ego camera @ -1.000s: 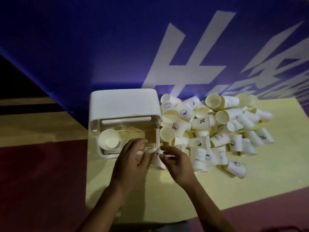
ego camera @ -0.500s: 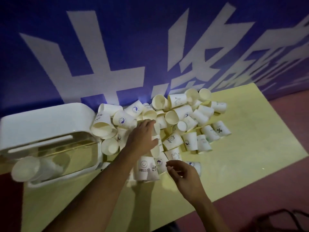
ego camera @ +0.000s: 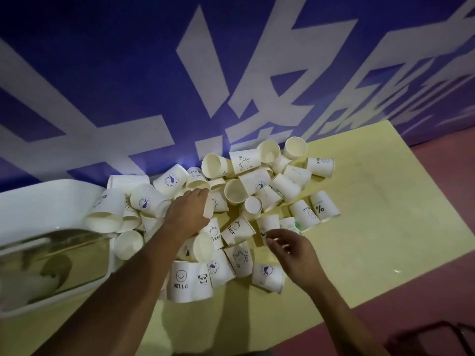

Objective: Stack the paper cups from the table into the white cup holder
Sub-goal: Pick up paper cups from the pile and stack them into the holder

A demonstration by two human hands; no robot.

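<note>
Cups (ego camera: 231, 209) lie in a loose heap on the yellow bench (ego camera: 385, 253), tumbled on their sides and pointing every way, pushed up against the blue wall (ego camera: 102, 73) with its big white lettering. That jumble is why nothing can be scooped up as a stack; each one has to be picked out singly.

The left hand (ego camera: 189, 214) reaches into the middle of the heap, palm down, fingers curled over a cup whose rim shows just beside the knuckles; whether it truly grips that cup or merely rests on it I cannot tell. The right hand (ego camera: 293, 249) hovers low at the near edge of the heap, fingers loosely spread and empty, apparently ready to pinch one of the small cups beside it.

To the left, touching the heap, sits the holder (ego camera: 38, 206), its lid up and the clear tray in front open toward the person. Something pale lies inside, too blurred to name. It stands close so each cup travels only a short way.
</note>
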